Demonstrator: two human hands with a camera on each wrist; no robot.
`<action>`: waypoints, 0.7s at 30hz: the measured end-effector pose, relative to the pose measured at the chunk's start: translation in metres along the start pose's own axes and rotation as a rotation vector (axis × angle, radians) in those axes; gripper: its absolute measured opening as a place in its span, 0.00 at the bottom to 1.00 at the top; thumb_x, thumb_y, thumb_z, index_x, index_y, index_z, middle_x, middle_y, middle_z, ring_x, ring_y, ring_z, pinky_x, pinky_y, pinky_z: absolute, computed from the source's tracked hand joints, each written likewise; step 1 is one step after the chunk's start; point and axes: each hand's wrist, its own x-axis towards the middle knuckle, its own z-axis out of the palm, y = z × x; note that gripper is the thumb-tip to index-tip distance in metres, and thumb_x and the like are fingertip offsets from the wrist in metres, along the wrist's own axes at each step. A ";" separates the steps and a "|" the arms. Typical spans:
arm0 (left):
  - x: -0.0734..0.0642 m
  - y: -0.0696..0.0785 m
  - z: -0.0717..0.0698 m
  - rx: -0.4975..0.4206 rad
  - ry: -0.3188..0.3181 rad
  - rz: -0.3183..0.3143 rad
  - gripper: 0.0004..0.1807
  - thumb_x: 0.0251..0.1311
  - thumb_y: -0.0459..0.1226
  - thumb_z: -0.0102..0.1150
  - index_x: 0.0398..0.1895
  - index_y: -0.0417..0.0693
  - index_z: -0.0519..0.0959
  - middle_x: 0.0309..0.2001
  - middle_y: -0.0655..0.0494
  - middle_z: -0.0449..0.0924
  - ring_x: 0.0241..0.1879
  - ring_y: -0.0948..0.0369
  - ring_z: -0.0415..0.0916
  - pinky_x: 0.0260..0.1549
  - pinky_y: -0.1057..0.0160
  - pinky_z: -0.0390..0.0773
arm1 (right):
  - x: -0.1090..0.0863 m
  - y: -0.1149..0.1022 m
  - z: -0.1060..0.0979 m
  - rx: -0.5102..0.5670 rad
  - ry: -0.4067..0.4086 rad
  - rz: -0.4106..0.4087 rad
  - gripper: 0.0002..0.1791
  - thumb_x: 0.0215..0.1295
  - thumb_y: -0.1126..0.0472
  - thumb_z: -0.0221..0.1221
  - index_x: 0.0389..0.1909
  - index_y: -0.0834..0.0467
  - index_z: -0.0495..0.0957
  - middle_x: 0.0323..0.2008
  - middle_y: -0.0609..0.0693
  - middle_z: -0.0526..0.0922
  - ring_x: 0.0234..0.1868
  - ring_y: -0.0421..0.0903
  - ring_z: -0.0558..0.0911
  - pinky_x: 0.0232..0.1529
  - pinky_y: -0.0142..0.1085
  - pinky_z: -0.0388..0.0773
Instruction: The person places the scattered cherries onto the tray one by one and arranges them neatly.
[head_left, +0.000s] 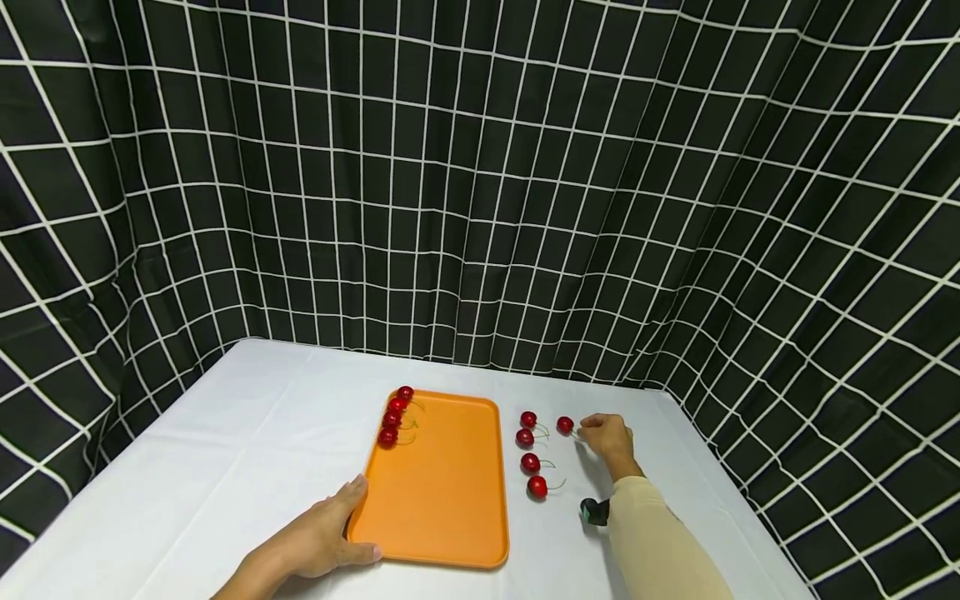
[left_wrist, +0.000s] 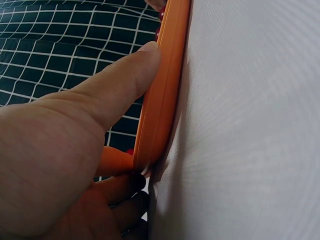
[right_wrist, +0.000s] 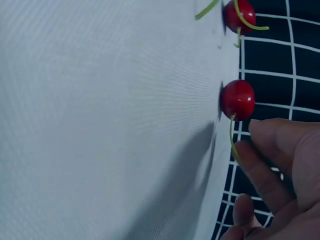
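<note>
My left hand point(head_left: 322, 529) spans the near left corner of an orange tray point(head_left: 442, 475), its fingers along the left side and its thumb on the near edge. In the left wrist view the thumb point(left_wrist: 120, 80) lies straight against the tray's rim point(left_wrist: 165, 95). My right hand point(head_left: 609, 437) is beside a red cherry point(head_left: 565, 426) on the table. In the right wrist view, that cherry's point(right_wrist: 238, 100) green stem point(right_wrist: 232, 137) reaches a fingertip, while the thumb and that finger stand apart.
Several cherries point(head_left: 387, 437) line the tray's far left edge. Several more point(head_left: 530, 462) form a column on the white table point(head_left: 225, 450), between the tray and my right hand, stems pointing right. A black grid-patterned curtain point(head_left: 450, 183) surrounds the table's back and sides.
</note>
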 end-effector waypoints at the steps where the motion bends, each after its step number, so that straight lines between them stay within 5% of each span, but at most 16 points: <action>1: 0.000 0.000 0.000 -0.001 0.003 0.000 0.59 0.42 0.57 0.73 0.70 0.30 0.57 0.72 0.35 0.48 0.69 0.38 0.49 0.63 0.33 0.46 | 0.000 0.000 0.000 -0.008 -0.003 0.008 0.11 0.58 0.60 0.63 0.40 0.62 0.85 0.41 0.57 0.85 0.50 0.63 0.74 0.51 0.52 0.70; 11: 0.000 0.001 0.000 -0.029 0.006 -0.004 0.60 0.42 0.58 0.73 0.71 0.30 0.56 0.72 0.34 0.48 0.69 0.36 0.49 0.61 0.31 0.46 | -0.001 0.005 0.006 -0.054 -0.041 0.076 0.07 0.56 0.62 0.65 0.35 0.60 0.85 0.35 0.54 0.84 0.45 0.58 0.77 0.45 0.49 0.74; 21: -0.001 0.000 0.000 -0.024 -0.001 -0.009 0.59 0.43 0.58 0.72 0.70 0.30 0.56 0.72 0.34 0.47 0.68 0.35 0.48 0.61 0.30 0.45 | 0.002 0.005 0.011 -0.051 -0.025 0.024 0.03 0.53 0.64 0.66 0.28 0.59 0.85 0.29 0.52 0.84 0.42 0.58 0.76 0.42 0.47 0.73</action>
